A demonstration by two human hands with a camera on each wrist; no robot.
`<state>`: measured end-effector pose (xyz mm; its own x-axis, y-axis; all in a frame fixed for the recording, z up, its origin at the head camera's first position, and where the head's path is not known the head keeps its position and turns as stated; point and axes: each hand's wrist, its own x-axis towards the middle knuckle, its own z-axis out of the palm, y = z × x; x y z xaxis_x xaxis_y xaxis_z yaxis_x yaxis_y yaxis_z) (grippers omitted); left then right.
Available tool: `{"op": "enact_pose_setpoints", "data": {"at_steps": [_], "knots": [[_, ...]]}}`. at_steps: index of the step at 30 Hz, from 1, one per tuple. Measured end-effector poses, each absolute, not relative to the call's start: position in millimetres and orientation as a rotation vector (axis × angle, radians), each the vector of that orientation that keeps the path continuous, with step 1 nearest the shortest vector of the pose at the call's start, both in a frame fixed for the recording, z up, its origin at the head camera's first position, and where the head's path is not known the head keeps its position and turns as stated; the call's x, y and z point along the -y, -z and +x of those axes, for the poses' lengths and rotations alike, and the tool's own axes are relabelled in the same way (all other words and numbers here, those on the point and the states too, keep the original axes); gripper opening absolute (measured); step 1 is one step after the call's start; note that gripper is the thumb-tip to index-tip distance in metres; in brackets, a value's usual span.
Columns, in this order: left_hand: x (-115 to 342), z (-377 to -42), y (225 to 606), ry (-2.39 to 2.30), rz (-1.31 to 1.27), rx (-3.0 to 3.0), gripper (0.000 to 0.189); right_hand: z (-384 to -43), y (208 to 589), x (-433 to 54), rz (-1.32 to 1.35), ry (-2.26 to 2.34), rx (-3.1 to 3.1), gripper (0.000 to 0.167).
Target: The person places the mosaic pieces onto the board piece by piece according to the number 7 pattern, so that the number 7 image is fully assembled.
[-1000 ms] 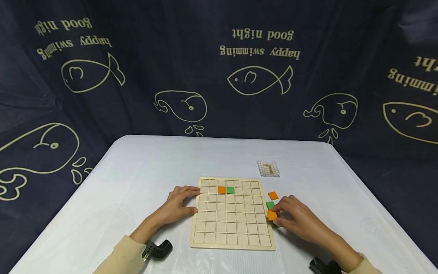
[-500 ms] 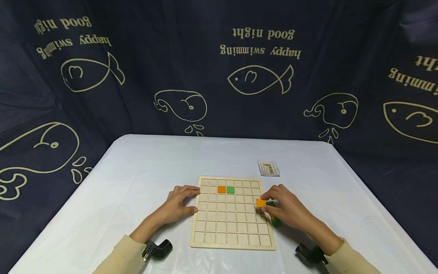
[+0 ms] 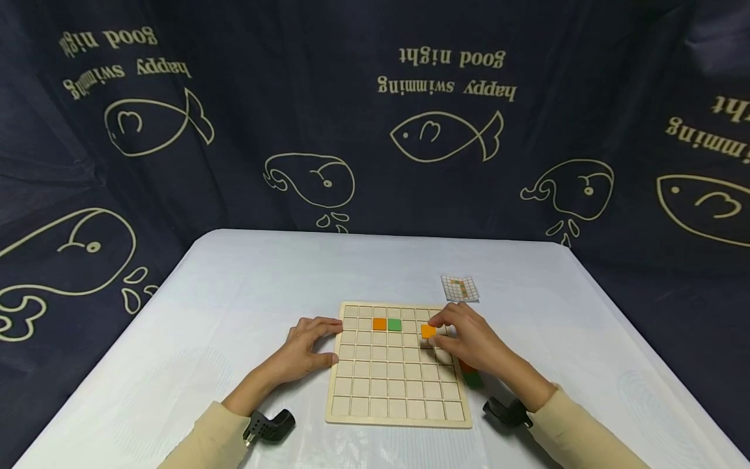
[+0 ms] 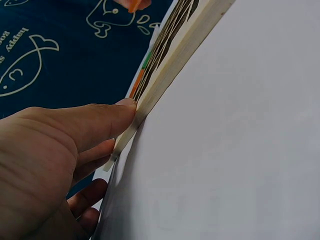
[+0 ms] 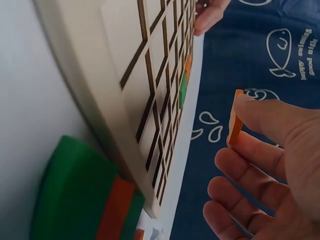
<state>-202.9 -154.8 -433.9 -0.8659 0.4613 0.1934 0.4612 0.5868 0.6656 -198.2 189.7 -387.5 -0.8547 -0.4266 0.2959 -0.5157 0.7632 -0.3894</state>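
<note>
My right hand pinches an orange square tile by its edges, thumb against fingers, over the upper right part of a wooden grid board. In the right wrist view the orange tile is edge-on, raised off the board, with the other fingers loosely bent below. My left hand rests at the board's left edge, thumb and fingers spread apart. The left wrist view has the thumb touching the board's rim. An orange tile and a green tile sit side by side in the second row.
More green and orange tiles lie beside the board's right edge, partly hidden under my right hand. A small card printed with a coloured grid pattern lies beyond the board. The white table ends at a dark printed cloth.
My right hand has carried the orange tile from the loose tiles up and leftward over the board. The left hand has stayed put.
</note>
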Motion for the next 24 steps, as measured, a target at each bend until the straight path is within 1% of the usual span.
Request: {"op": "enact_pose_setpoints", "data": {"at_steps": [24], "knots": [[154, -203, 434, -1.17, 0.789, -2.807, 0.052, -226, 394, -169, 0.716, -0.696, 2.829, 0.02]]}}
